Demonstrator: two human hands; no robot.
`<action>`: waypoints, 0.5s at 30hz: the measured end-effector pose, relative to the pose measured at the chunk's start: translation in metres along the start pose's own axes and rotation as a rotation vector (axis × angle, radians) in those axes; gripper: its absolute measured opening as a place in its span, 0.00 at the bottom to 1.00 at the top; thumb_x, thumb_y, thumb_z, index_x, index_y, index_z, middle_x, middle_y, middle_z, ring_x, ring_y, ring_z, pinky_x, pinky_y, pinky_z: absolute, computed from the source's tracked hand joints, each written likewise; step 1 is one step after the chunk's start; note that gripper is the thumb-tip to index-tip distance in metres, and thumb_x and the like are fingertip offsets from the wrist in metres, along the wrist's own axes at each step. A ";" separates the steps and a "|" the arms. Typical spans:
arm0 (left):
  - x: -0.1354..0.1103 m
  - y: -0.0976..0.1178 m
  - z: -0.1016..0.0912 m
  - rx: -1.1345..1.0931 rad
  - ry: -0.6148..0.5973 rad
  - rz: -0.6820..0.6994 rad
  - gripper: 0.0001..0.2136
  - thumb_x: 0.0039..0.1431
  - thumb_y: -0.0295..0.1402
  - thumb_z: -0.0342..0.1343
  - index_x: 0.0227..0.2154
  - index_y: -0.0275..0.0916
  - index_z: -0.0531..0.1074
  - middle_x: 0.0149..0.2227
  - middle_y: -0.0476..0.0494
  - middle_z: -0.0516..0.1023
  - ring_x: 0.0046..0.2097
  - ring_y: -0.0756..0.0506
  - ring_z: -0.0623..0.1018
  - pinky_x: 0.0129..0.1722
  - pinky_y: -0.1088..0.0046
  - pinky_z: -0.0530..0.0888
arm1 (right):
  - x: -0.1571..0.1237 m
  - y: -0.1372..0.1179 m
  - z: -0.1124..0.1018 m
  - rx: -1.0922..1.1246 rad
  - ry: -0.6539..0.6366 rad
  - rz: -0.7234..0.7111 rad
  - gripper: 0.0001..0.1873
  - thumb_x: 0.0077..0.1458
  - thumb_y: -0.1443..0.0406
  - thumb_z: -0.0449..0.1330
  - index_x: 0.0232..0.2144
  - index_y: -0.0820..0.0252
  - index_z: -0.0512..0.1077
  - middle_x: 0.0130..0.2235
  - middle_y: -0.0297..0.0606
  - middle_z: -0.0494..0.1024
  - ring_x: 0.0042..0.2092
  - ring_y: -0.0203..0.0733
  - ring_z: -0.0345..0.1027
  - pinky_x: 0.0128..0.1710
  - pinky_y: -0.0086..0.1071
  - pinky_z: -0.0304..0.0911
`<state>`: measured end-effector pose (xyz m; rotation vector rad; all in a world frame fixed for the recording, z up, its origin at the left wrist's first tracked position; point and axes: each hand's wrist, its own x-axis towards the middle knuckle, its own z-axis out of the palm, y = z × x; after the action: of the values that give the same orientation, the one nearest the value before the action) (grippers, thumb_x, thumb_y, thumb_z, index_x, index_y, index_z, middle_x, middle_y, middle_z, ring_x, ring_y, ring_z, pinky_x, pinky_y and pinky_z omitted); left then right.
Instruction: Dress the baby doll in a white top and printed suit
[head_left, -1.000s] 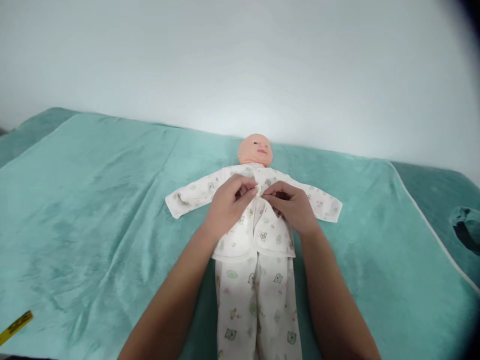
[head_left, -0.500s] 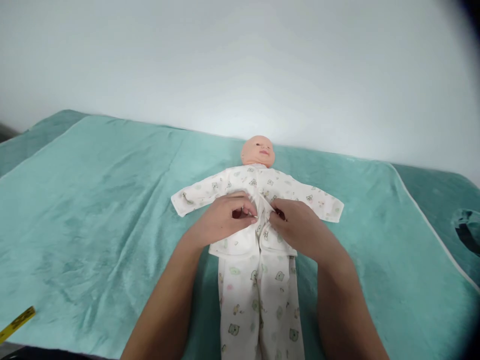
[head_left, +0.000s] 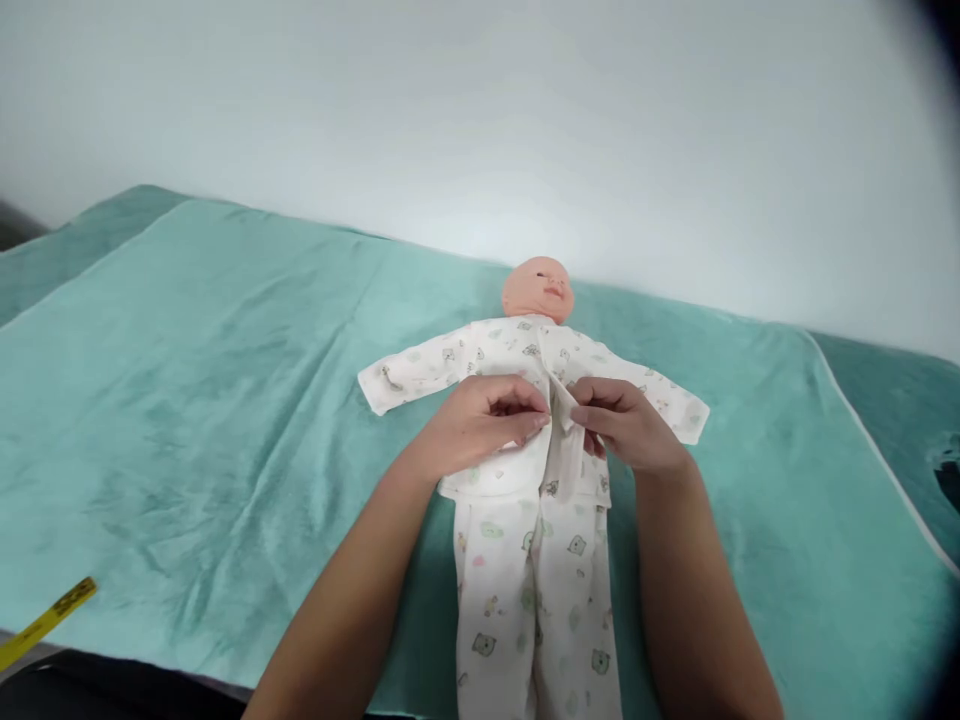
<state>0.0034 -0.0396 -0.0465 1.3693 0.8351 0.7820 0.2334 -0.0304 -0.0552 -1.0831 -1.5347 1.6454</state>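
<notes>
A baby doll [head_left: 536, 287] lies on its back, dressed in a white printed jacket [head_left: 504, 345] and matching pants [head_left: 499, 600]. Its sleeves spread out to both sides. Over the chest, my left hand [head_left: 491, 420] pinches the jacket's left front edge between thumb and fingers. My right hand [head_left: 626, 420] grips the opposite front edge and folds it outward, so the pale inner side shows. Between the two edges the jacket front gapes from mid-chest down to the hem. Any small fastener at my fingertips is too small to make out.
A teal blanket [head_left: 187, 400] with a few creases covers the surface under the doll. Behind it rises a white wall [head_left: 450, 120]. At the lower left is a yellow strip with dark markings [head_left: 49, 622]. A dark object [head_left: 949, 480] sits at the right edge.
My right hand has turned and pulled its jacket edge outward, and the front gapes wider. My left hand keeps its pinch. The whole view has shifted slightly, with the doll farther right.
</notes>
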 end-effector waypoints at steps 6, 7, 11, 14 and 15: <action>0.001 0.003 0.001 0.031 0.011 0.021 0.06 0.60 0.34 0.59 0.35 0.38 0.77 0.25 0.50 0.71 0.27 0.53 0.68 0.24 0.77 0.63 | 0.001 -0.004 0.007 -0.045 -0.018 -0.023 0.18 0.59 0.56 0.64 0.23 0.60 0.70 0.17 0.27 0.66 0.16 0.27 0.52 0.15 0.25 0.44; 0.001 0.003 0.001 0.022 0.014 0.021 0.06 0.60 0.35 0.59 0.35 0.38 0.77 0.25 0.50 0.71 0.27 0.53 0.68 0.24 0.78 0.63 | 0.001 -0.006 0.009 -0.064 -0.019 -0.018 0.18 0.60 0.56 0.63 0.23 0.60 0.71 0.17 0.28 0.67 0.17 0.27 0.53 0.15 0.25 0.45; 0.002 0.002 0.001 -0.014 0.024 0.009 0.06 0.60 0.35 0.59 0.36 0.38 0.77 0.24 0.50 0.72 0.26 0.53 0.68 0.23 0.78 0.63 | 0.003 -0.011 0.012 -0.093 -0.017 -0.001 0.18 0.61 0.55 0.62 0.24 0.61 0.74 0.18 0.30 0.70 0.18 0.29 0.59 0.15 0.25 0.52; 0.002 0.001 0.003 -0.032 0.038 0.008 0.06 0.59 0.35 0.60 0.35 0.38 0.76 0.24 0.51 0.71 0.25 0.53 0.67 0.22 0.78 0.62 | 0.003 -0.012 0.011 -0.107 -0.033 -0.004 0.20 0.60 0.53 0.62 0.23 0.61 0.74 0.18 0.31 0.71 0.19 0.30 0.61 0.15 0.25 0.54; 0.003 0.002 0.003 -0.034 0.044 0.010 0.05 0.59 0.35 0.60 0.34 0.39 0.76 0.23 0.52 0.70 0.25 0.54 0.67 0.22 0.78 0.62 | 0.003 -0.011 0.011 -0.111 -0.041 -0.009 0.20 0.60 0.53 0.62 0.23 0.61 0.74 0.19 0.31 0.71 0.19 0.30 0.61 0.15 0.25 0.54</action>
<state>0.0077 -0.0390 -0.0451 1.3312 0.8464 0.8327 0.2214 -0.0315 -0.0445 -1.1043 -1.6721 1.6017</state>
